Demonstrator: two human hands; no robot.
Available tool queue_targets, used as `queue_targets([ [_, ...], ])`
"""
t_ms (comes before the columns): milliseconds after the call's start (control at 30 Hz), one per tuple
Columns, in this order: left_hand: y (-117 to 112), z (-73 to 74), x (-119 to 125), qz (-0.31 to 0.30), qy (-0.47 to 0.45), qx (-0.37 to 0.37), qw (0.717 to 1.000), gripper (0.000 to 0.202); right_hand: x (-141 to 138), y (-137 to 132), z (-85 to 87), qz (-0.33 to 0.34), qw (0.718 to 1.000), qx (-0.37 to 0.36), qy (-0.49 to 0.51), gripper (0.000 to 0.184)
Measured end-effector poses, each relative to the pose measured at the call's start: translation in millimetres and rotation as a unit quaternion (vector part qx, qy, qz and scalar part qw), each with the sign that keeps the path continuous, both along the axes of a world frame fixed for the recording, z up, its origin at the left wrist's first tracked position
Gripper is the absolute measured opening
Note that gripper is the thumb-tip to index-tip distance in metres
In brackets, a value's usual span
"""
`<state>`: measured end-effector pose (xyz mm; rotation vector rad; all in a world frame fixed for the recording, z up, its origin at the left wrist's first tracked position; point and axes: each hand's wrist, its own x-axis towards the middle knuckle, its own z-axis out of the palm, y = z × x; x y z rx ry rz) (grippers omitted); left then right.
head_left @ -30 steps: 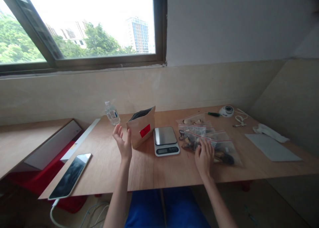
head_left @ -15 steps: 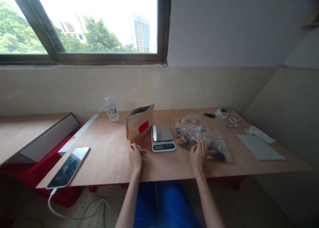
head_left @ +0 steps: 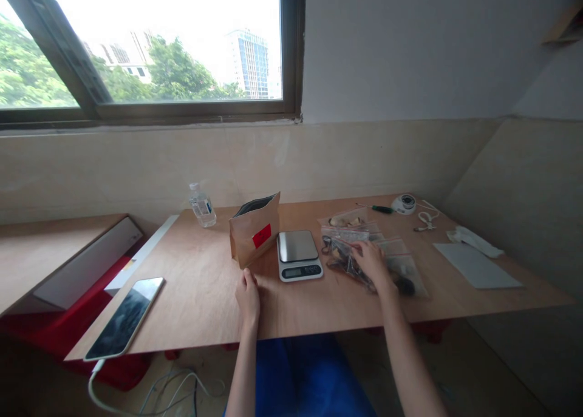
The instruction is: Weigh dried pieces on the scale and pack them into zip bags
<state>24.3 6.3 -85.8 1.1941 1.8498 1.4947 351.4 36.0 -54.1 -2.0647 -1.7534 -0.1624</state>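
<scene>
Contents of the brown pouch [head_left: 248, 245] are hidden behind its red-labelled front, any hold by the left hand [head_left: 248, 298], its fingers loosely curled, cannot be told, and the white scale's [head_left: 298, 247] readout cannot be read. Overlapped on the bench [head_left: 200, 308], clear zip bags [head_left: 339, 253] of dark and pale pieces [head_left: 334, 263] are partly covered by the right hand [head_left: 370, 264], its fingers drawn narrow at a red-striped edge, whether pinched being unclear. Farther right, a green-handled screwdriver [head_left: 381, 209], white dome camera [head_left: 404, 205], white cable [head_left: 427, 221] and white sheet [head_left: 478, 266] are seen.
</scene>
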Motion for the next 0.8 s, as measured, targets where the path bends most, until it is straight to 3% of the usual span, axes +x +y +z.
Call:
queue_targets([
  [133, -3.6, -1.2, -0.5, -0.026, 0.002, 0.000, 1.000, 0.041, -6.1, -4.0, -15.3, -0.073, 0.997, 0.027, -0.017, 0.029],
  [267, -6.2, -2.1, -1.7, -0.037, -0.016, 0.007, 0.999, 0.042, -4.7, -6.5, -15.1, -0.066, 0.997, 0.008, -0.033, 0.025],
  [367, -6.2, -1.2, -3.5, -0.037, -0.030, 0.010, 0.999, 0.042, 3.1, -8.7, 0.5, -0.065, 0.998, -0.021, -0.018, 0.018],
  [500, -12.4, 2.2, 1.7, -0.032, -0.036, 0.017, 0.999, 0.042, 1.4, -24.7, 40.6, -0.058, 0.996, -0.033, 0.061, 0.012],
  [567, -21.7, 6.0, 13.5, -0.025, -0.032, 0.043, 0.998, 0.041, -18.2, -39.0, 65.1, -0.078, 0.989, 0.007, 0.127, 0.012],
  [667, -39.3, 19.1, 42.1, -0.074, -0.067, 0.109, 0.989, 0.042, -74.4, -60.9, 94.9, -0.018, 0.968, 0.081, 0.237, 0.016],
  [800, -52.1, 47.6, 71.9, -0.200, -0.198, 0.144, 0.949, 0.039, -155.4, -78.5, 105.4, 0.115, 0.893, 0.046, 0.433, 0.016],
])
